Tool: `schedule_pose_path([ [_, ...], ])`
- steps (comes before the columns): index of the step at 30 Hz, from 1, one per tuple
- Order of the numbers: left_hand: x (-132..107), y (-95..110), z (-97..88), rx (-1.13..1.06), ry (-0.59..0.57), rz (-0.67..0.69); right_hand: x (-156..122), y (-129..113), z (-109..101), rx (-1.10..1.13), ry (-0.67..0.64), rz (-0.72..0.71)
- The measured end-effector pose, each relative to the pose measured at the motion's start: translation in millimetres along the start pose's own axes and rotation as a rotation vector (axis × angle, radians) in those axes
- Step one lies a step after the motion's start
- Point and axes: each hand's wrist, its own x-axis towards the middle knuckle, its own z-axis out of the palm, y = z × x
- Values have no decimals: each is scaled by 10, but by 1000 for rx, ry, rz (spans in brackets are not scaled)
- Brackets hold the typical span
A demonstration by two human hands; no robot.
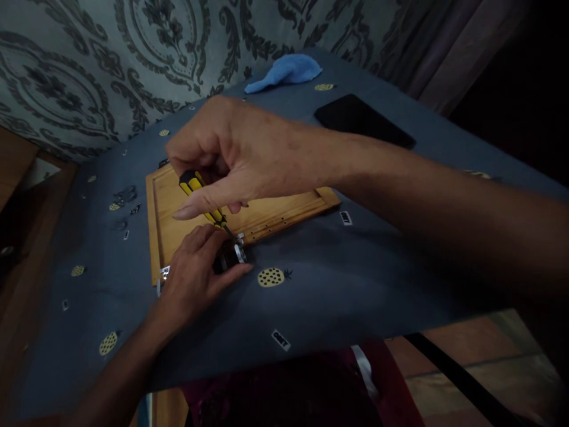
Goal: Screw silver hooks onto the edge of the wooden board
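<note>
On the blue cloth point(338, 302) of the worktop, a printed white label point(281, 340) near the front edge seems to read "OBEY"; a similar label point(345, 218) sits farther back. Smaller labels point(126, 235) at the left are too small to read.

Pretty sure I'm standing in somebody's home: ornate medallion-print backdrop point(160, 35) across the upper left of the frame, pineapple-print tablecloth point(320, 296) mid-frame, tiled floor point(484, 350) peeking out lower right.
</note>
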Motion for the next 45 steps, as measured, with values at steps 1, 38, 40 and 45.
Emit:
schedule_pose_path([
  [1, 0, 0, 1, 3, 5, 2, -1, -3, 2, 10, -3, 7],
  [38, -9, -13, -3, 36, 24, 46, -19, -73, -83, 2, -78, 62],
  [40, -8, -11, -3, 37, 25, 41, -21, -72, -80, 8, -83, 54],
  [45, -10, -4, -12, 36, 10, 22, -23, -67, -74, -16, -91, 60],
])
